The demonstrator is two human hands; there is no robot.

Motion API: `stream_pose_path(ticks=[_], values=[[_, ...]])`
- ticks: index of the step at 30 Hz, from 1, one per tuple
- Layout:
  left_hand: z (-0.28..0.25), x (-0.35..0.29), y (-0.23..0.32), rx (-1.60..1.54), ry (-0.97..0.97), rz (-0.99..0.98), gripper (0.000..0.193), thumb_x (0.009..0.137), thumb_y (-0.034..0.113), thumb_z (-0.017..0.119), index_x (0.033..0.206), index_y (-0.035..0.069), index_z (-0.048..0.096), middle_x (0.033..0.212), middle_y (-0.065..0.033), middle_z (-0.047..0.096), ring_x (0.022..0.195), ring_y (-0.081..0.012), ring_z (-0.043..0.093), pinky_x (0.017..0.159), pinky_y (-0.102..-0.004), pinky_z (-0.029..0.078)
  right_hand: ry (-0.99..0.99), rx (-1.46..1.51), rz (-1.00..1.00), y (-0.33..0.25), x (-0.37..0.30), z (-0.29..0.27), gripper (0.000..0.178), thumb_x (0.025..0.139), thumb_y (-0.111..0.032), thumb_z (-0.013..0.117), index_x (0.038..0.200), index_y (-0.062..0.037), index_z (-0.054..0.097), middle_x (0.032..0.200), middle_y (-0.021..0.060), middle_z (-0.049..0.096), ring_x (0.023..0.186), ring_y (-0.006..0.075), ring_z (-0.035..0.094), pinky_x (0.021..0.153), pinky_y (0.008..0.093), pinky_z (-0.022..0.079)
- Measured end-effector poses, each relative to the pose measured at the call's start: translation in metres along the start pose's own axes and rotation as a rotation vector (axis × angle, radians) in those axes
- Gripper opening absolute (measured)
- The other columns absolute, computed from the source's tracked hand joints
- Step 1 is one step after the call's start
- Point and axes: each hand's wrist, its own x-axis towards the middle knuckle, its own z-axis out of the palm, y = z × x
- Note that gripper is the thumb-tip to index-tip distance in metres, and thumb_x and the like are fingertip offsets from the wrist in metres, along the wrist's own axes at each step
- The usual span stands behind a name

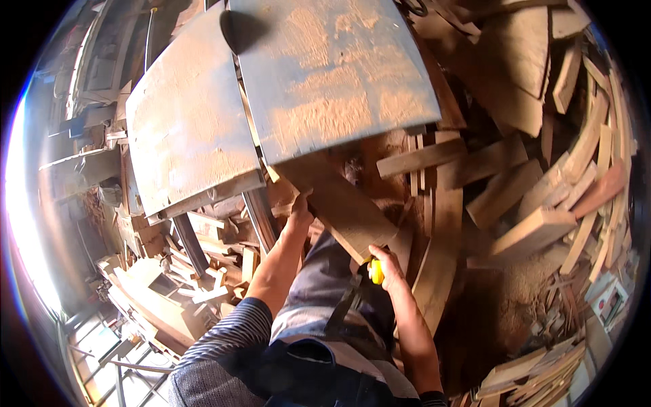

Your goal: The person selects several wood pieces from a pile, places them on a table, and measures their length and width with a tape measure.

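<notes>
A wide wooden board (342,203) slants from under the near edge of the saw table (298,41) toward my body. My left hand (300,207) is closed on the board's left edge, close to the table; its fingertips are partly hidden. At the board's near end, my right hand (388,266) grips a yellow tape measure (377,271) against the corner. Whether any tape is drawn out along the edge, I cannot make out.
Sawdust covers the tabletop, where a dark round blade (227,32) stands in a slot. Metal legs (260,220) support the table. Offcuts (163,298) lie heaped at left, and planks (536,230) pile up at right. More thin strips (536,373) lie at lower right.
</notes>
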Motion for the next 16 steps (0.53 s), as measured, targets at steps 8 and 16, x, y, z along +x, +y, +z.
stream_pose_path(ticks=[8, 16], values=[[-0.062, 0.016, 0.037, 0.024, 0.125, 0.446, 0.042, 0.089, 0.021, 0.070, 0.125, 0.004, 0.061, 0.129, -0.0153, 0.061, 0.119, -0.0317, 0.058, 0.100, -0.0418, 0.049, -0.160, -1.377, -0.359, -0.015, 0.119, 0.118, 0.051, 0.095, -0.044, 0.061, 0.124, -0.0013, 0.066, 0.112, 0.0195, 0.071, 0.103, 0.0268, 0.068, 0.090, 0.0355, 0.052], [0.068, -0.104, -0.046, 1.104, -0.043, 0.038, 0.071, 0.088, 0.037, 0.073, 0.142, -0.001, 0.047, 0.145, -0.0195, 0.050, 0.135, -0.0337, 0.045, 0.113, -0.0377, 0.035, -0.444, -1.624, -0.489, -0.055, 0.124, 0.071, 0.025, 0.080, -0.027, 0.069, 0.091, -0.0055, 0.073, 0.082, 0.0154, 0.072, 0.072, 0.0271, 0.066, 0.064, 0.0437, 0.049]])
